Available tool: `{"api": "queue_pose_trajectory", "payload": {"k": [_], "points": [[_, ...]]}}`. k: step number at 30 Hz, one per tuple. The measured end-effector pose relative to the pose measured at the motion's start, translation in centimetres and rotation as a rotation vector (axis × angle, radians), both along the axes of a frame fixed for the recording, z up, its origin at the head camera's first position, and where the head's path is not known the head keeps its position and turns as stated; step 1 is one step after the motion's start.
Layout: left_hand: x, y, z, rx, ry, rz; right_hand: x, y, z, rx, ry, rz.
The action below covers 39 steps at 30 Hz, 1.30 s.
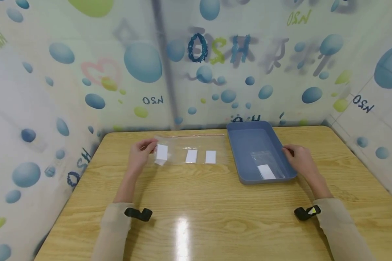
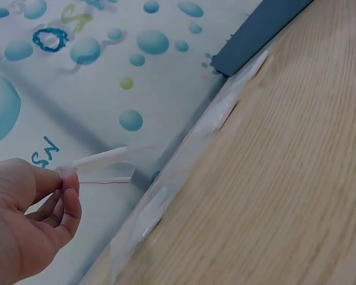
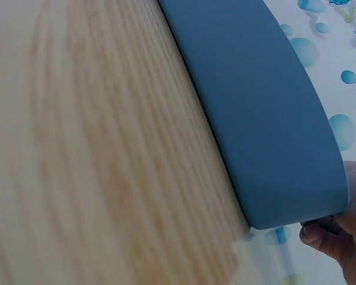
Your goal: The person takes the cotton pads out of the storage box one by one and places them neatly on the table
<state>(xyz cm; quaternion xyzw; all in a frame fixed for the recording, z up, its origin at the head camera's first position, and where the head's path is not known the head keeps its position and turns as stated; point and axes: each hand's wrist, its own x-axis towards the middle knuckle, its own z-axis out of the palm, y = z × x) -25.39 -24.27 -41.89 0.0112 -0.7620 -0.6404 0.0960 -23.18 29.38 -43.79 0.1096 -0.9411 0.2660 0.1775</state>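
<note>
Between thumb and fingers my left hand [image 1: 140, 154] pinches the edge of a clear zip bag [image 2: 104, 172] that has a white card [image 1: 162, 152] in it. The left wrist view shows this bag raised off the table. To its right, a white card [image 1: 191, 156] and another white card [image 1: 210, 157] lie in clear bags on the table, edges overlapping or close together. My right hand [image 1: 298, 159] holds the right rim of a blue-grey tray [image 1: 248, 139]. Inside the tray's near end lies one more clear bag [image 1: 266, 168] with a white card.
The wooden table [image 1: 199, 203] carries everything, with the tray at its back right. Behind it hangs a patterned curtain [image 1: 183, 90] with blue and green drops, close to the table's back edge. Black straps sit on both wrists.
</note>
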Motion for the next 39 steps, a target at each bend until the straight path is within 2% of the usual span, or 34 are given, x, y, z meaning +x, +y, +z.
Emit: {"api": "queue_pose_trajectory", "payload": {"k": [4,9,15,18,22,24,29,36,39], "points": [[0.0,-1.2,-0.1,-0.022,-0.005,0.010,0.0,0.0,0.0,-0.004,0.000,-0.002],[0.1,-2.6,0.0,0.002,-0.028,0.017,0.0,-0.1,0.0,0.000,0.011,-0.002],[1.4,-3.4,1.7,-0.025,-0.065,0.015,0.1,-0.1,0.1,0.000,0.004,0.003],[1.0,-4.6,0.9,-0.050,-0.071,0.031,0.1,-0.2,0.1,0.000,0.004,0.005],[0.0,-6.5,-0.9,-0.086,-0.083,0.044,0.2,-0.1,0.1,-0.004,-0.009,0.000],[0.0,-6.9,-0.9,-0.100,-0.098,0.043,0.2,-0.1,0.2,-0.005,-0.018,-0.004],[0.2,-7.7,-1.0,-0.168,-0.150,0.054,0.1,-0.2,0.1,-0.003,-0.007,0.001],[0.3,-8.6,-1.0,-0.362,-0.199,0.135,0.2,-0.2,0.0,-0.007,-0.008,0.004],[0.1,-8.7,-0.9,-0.429,-0.192,0.156,0.1,-0.1,-0.1,-0.010,-0.017,-0.002]]}}
